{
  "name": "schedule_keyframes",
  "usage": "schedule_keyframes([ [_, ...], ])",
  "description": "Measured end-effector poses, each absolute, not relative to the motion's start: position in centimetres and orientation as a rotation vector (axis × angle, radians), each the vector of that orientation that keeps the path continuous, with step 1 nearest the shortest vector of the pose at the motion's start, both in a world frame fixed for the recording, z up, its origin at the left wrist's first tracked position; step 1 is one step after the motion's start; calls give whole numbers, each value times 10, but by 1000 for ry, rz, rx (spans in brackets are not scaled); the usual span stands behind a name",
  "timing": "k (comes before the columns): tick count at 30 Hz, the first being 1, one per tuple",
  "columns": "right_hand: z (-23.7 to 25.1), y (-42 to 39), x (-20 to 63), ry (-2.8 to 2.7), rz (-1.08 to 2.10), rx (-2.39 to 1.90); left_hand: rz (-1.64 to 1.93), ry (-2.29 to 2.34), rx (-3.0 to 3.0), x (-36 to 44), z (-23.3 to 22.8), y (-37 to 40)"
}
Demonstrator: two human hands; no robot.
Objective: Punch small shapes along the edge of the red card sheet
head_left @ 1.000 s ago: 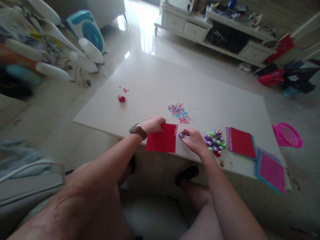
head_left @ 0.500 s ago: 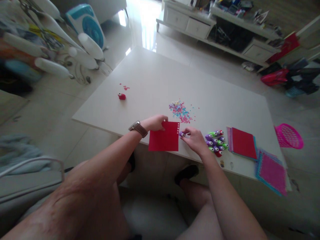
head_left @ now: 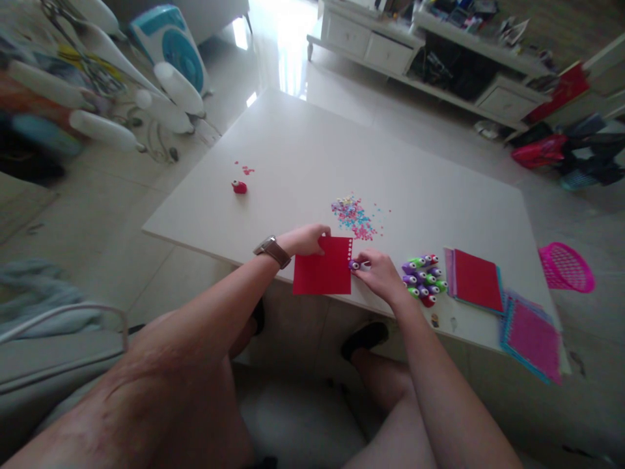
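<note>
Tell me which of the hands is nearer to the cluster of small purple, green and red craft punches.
Right. The right hand sits just beside the cluster of small punches; the left hand is farther, beyond the red paper sheet.

red punch (head_left: 239,187) | confetti heap (head_left: 355,217) | punch cluster (head_left: 424,279) | paper stacks (head_left: 476,280), perhaps card | pink basket (head_left: 566,267)

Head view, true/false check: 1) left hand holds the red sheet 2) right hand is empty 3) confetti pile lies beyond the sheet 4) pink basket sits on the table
1) True: the left hand grips the red sheet at its top edge.
2) False: the right hand holds a small purple punch at the sheet's right edge.
3) True: the confetti pile lies farther up the table.
4) False: the pink basket sits on the floor, right of it.
</note>
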State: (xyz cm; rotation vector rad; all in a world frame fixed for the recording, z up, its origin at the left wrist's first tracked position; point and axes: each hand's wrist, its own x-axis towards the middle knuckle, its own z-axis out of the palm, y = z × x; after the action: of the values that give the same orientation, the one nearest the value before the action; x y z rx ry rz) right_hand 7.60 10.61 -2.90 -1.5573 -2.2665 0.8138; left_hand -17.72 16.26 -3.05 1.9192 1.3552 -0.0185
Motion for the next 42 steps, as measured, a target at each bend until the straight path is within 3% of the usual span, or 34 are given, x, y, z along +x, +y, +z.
schedule_keyframes([
  [7,-33,105,79,-2228,934,-1606,193,1451,2241,-169,-29,149],
  [16,-30,110,86,-1879,1322,-1758,-26,1267,2243,-152,-29,132],
  [32,-27,109,78,-1841,1329,-1770,115,1219,2100,-153,-31,133],
  [42,-28,111,71,-1793,1359,-1777,-38,1215,2271,-150,-25,134],
])
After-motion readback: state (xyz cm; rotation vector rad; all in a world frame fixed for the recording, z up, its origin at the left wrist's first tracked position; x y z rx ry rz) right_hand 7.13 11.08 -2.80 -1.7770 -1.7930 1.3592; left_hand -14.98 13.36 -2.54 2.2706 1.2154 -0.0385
